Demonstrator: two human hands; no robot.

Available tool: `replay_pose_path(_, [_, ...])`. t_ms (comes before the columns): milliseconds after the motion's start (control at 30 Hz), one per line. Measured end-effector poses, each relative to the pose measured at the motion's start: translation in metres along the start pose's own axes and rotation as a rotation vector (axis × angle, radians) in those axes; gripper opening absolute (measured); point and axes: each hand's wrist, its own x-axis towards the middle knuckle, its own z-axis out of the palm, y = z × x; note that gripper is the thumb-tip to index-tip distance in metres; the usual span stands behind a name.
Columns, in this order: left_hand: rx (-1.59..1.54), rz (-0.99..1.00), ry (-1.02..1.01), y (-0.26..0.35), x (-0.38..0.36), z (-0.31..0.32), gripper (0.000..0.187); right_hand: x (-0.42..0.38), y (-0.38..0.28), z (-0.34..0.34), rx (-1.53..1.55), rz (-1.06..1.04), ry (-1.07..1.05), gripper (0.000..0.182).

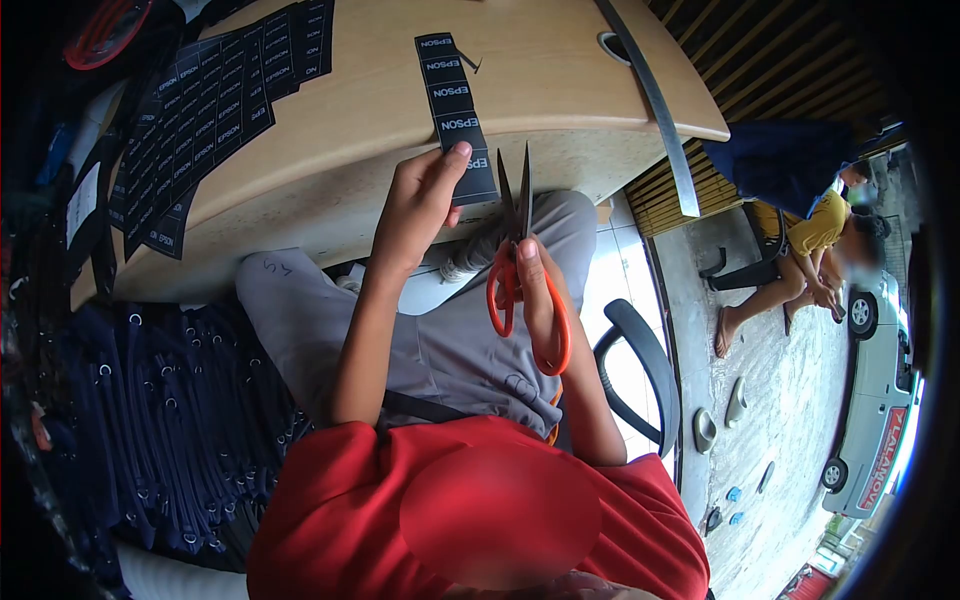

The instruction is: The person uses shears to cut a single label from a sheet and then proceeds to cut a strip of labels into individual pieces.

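Note:
Between the thumb and fingers of my left hand (420,205) is the near end of a black label strip (450,95) printed with EPSON several times over. The strip stretches away over the table edge. My right hand (540,295) grips orange-handled scissors (517,200), their blades pointing up and slightly apart. The blades are just right of the strip's near end, not around it. A small dark offcut (472,64) lies beside the strip on the wooden table (370,100).
Sheets of EPSON labels (215,120) cover the table's left side and overhang its edge. A long metal ruler (655,100) crosses the right side. Dark blue straps with metal rings (170,420) hang at lower left. Farther right, a person in yellow (812,235) sits near a van (870,400).

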Motion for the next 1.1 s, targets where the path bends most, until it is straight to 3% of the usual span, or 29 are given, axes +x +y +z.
replay_pose_path(100, [-0.007, -0.035, 0.028, 0.000, -0.002, 0.002, 0.039, 0.010, -0.002, 0.000, -0.122, -0.038, -0.023, 0.058])
replay_pose_path(233, [-0.018, -0.022, 0.071, -0.003, -0.001, 0.004, 0.041, 0.013, -0.007, 0.001, -0.051, 0.020, -0.041, 0.059])
replay_pose_path(300, [0.097, 0.004, -0.013, -0.001, -0.003, 0.003, 0.041, 0.014, -0.012, 0.002, -0.077, -0.007, -0.026, 0.059])
replay_pose_path(533, [0.039, -0.075, -0.044, 0.001, -0.007, 0.006, 0.039, 0.014, -0.017, 0.003, -0.045, 0.037, -0.057, 0.060])
replay_pose_path(800, [0.100, 0.070, -0.008, -0.009, -0.009, 0.013, 0.040, 0.008, -0.014, 0.004, -0.044, 0.008, -0.023, 0.057])
replay_pose_path(1100, [0.107, 0.067, -0.026, -0.010, -0.014, 0.017, 0.041, 0.003, -0.018, 0.004, -0.057, 0.018, 0.008, 0.056])
